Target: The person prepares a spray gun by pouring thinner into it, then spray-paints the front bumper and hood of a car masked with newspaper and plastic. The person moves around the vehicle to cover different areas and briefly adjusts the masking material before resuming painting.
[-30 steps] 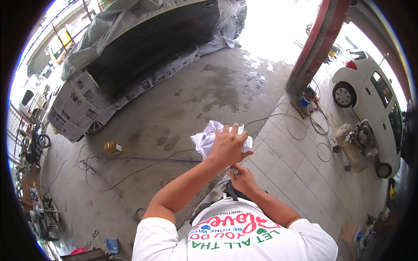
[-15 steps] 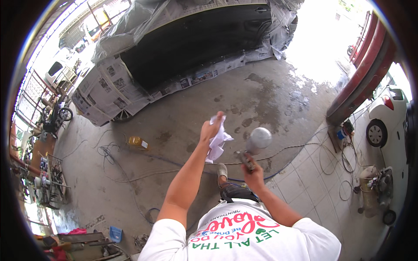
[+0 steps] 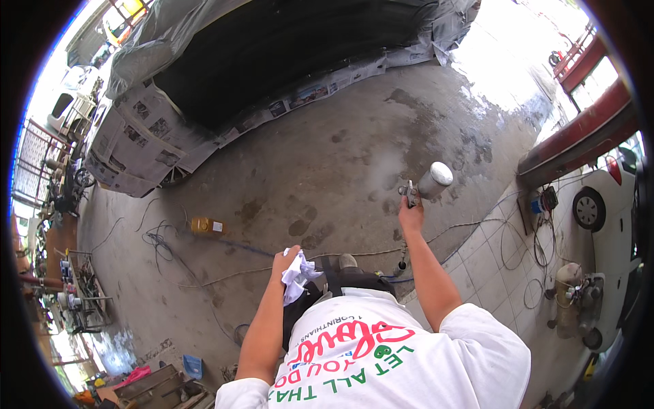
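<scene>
Left hand (image 3: 281,262) was closed around one crumpled white cloth (image 3: 300,275) near the waist (image 3: 371,281), while one spray gun (image 3: 429,184) was gripped by the right hand (image 3: 411,217), held out above the concrete floor (image 3: 340,184).

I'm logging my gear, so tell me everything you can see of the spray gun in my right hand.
The spray gun looks like grey metal: a small, knobbly body and a large, rounded cup, tilted to the right, its shiny silvery end facing up. Your right hand grips it over the concrete floor, hiding part of it. Faint pale haze shows nearby. Finer details are too small to tell.
</scene>
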